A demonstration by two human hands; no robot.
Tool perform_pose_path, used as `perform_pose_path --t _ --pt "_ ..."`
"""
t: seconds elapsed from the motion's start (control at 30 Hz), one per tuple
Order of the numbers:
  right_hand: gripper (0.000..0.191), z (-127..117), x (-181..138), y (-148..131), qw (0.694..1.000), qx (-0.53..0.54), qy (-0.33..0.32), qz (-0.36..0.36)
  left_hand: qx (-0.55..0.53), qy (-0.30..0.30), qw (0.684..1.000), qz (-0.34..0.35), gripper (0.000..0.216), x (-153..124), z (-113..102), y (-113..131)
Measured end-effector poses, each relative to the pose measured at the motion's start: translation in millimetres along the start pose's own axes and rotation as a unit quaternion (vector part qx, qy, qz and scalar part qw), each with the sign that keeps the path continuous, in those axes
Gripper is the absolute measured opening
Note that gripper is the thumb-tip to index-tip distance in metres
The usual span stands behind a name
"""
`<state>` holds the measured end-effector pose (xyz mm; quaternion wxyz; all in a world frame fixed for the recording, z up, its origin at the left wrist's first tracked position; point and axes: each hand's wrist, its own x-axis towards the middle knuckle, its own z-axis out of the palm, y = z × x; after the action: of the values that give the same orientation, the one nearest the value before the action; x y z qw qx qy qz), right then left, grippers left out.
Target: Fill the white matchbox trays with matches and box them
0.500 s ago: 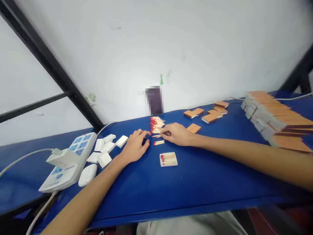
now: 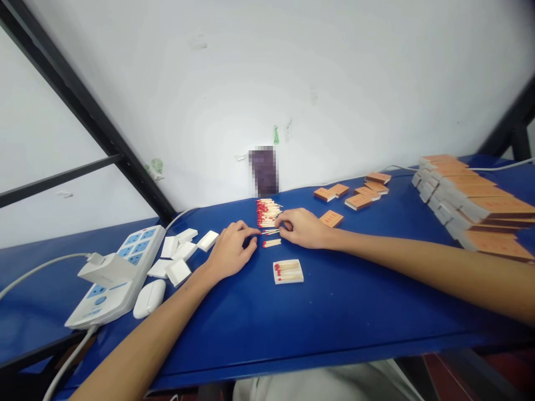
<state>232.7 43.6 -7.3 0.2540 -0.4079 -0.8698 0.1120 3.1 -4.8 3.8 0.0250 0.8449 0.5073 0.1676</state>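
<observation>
A pile of red-tipped matches (image 2: 267, 211) lies on the blue table (image 2: 292, 323) near the wall. My left hand (image 2: 229, 250) and my right hand (image 2: 303, 228) meet just in front of the pile, fingertips pinching a few matches (image 2: 271, 231) between them. A few more loose matches (image 2: 272, 243) lie just below. A white matchbox tray (image 2: 288, 272) with matches in it sits nearer to me, below the hands.
Several empty white trays (image 2: 179, 253) lie at the left beside a white power strip (image 2: 121, 273) and a white earbud case (image 2: 149, 298). Orange matchbox sleeves (image 2: 359, 195) are scattered at the back right; tall stacks of them (image 2: 472, 203) stand far right.
The left hand's fingertips have moved slightly right to touch the matches held by the right hand. Little else differs.
</observation>
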Motion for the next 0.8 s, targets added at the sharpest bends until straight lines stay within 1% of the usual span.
perform_pose_path --t 0.23,0.5,0.8 --pt "0.013 -0.6 -0.7 -0.7 1.000 -0.008 -0.009 -0.006 0.001 0.001 1.000 0.025 0.033 -1.4 1.0 3.7" --pt "0.012 -0.7 -1.0 0.3 1.000 0.003 -0.012 -0.015 0.002 -0.005 0.999 0.035 0.033 -2.8 0.0 5.2" --pt "0.014 -2.8 -1.1 -0.9 0.999 0.020 -0.025 -0.029 0.026 0.003 1.000 0.000 0.038 -1.7 2.4 -0.7"
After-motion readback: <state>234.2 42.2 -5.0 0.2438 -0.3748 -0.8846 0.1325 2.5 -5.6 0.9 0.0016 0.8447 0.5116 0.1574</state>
